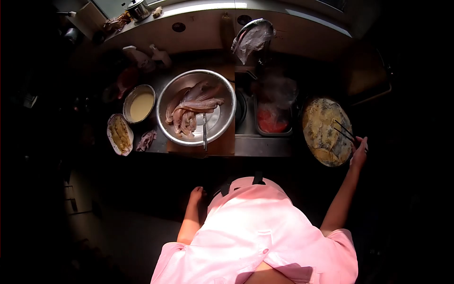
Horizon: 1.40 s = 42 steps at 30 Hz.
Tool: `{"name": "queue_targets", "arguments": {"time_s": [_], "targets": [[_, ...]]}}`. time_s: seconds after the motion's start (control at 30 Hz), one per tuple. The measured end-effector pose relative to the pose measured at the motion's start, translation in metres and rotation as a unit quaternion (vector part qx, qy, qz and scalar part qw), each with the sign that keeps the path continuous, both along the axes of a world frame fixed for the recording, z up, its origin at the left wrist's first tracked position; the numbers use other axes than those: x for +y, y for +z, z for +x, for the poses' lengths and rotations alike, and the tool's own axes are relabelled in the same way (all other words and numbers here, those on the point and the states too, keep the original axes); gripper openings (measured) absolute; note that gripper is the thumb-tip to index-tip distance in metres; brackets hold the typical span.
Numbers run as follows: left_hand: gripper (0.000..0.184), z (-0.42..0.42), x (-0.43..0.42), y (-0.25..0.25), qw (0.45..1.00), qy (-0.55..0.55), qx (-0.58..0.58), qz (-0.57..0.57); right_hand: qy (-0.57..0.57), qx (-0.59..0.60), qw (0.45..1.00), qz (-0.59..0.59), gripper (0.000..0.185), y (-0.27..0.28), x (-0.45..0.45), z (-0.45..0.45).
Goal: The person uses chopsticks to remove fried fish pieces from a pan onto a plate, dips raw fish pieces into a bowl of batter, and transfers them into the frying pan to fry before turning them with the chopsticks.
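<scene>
My right hand (360, 150) is closed around a pair of dark chopsticks (344, 130). Their tips touch golden battered food (326, 128) that fills a round pan (305, 146) on the right. Low beside my body hangs my left hand (197, 192), fingers curled, with nothing visible in it. A large steel bowl (163, 125) stands mid-counter, holding long strips of raw fish (196, 105). A slim metal utensil (205, 132) leans over the bowl's front rim; its exact kind is unclear.
Left of the steel bowl stand a bowl of pale batter (141, 106) and an oval dish of yellowish food (120, 135). A raw scrap (146, 141) lies by them. A tray (275, 134) holds something red under plastic. Plastic wrap (254, 39) covers an item behind. Surroundings are very dark.
</scene>
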<state>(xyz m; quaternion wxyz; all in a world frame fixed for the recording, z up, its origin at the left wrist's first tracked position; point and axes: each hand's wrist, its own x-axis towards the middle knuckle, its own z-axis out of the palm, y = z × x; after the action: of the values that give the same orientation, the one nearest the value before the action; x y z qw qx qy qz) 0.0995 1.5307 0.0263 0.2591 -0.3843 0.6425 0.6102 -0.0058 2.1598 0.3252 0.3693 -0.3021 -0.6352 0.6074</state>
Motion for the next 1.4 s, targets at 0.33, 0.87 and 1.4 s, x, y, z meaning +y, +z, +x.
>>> {"name": "queue_targets", "arguments": {"time_s": [0.33, 0.87, 1.4], "targets": [[0.031, -0.033, -0.08, 0.076, 0.984, 0.173, 0.01, 0.037, 0.119, 0.131, 0.915, -0.361, 0.045, 0.001, -0.092, -0.054], [0.032, -0.111, -0.076, 0.121, 0.984, 0.114, 0.093, 0.098, 0.354, -0.047, 0.878, -0.32, 0.037, -0.011, -0.308, -0.094], [0.028, -0.026, -0.062, 0.146, 0.986, 0.16, 0.044, 0.0, 0.377, -0.106, 0.858, -0.332, 0.035, -0.099, -0.406, -0.158]]}}
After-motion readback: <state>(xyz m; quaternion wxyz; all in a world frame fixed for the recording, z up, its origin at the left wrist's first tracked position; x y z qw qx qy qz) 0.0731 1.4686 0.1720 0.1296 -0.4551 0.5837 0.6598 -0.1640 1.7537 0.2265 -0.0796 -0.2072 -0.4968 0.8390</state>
